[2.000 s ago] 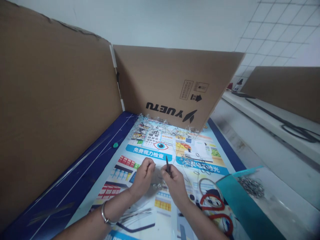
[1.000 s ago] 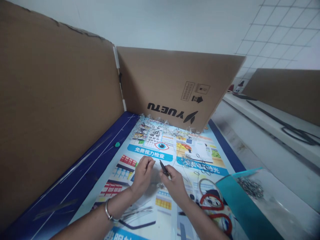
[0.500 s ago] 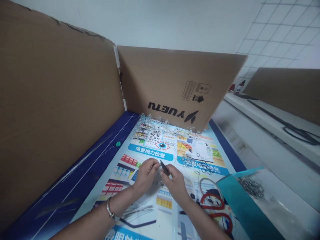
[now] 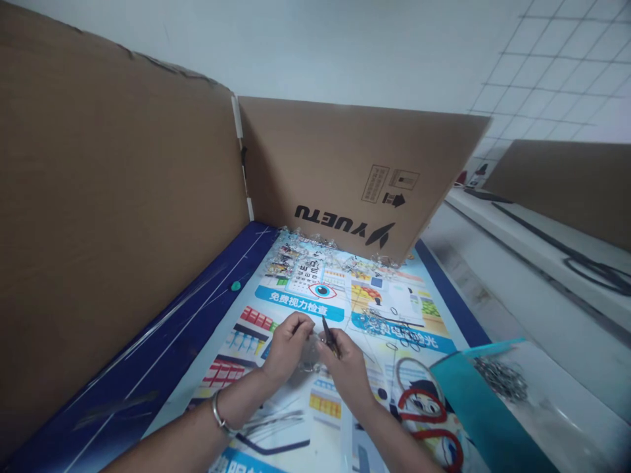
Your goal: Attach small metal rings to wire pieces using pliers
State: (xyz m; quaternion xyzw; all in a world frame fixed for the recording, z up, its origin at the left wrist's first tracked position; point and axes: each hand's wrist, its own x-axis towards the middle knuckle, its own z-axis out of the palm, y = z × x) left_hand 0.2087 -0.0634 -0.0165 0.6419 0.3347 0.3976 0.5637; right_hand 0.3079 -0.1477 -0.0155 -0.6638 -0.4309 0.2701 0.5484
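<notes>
My left hand (image 4: 290, 345) is closed, thumb and finger pinched on a small, clear, wire-like piece (image 4: 309, 358) that hangs between the two hands. Its exact shape is too blurred to make out. In my right hand (image 4: 348, 368) is a slim dark pointed tool (image 4: 329, 334), its tip directed up and away from me; its kind cannot be told. The right fingertips also come close to the clear piece. Beneath both hands lies a printed sheet (image 4: 276, 414) with several thin wires (image 4: 276, 424) on it, near my left wrist.
Several clear beaded pieces (image 4: 290, 256) line the foot of the cardboard panel (image 4: 315, 157). More wire pieces (image 4: 394, 328) lie right of centre. Red-handled scissors (image 4: 424, 404) rest by my right forearm. A teal-edged bag (image 4: 486, 401) holds metal rings (image 4: 503, 380). Another cardboard wall (image 4: 113, 197) stands left.
The hands have drawn slightly apart, and more of the clear piece shows between them. The dark tool points more steeply upward. The whole view has shifted a little.
</notes>
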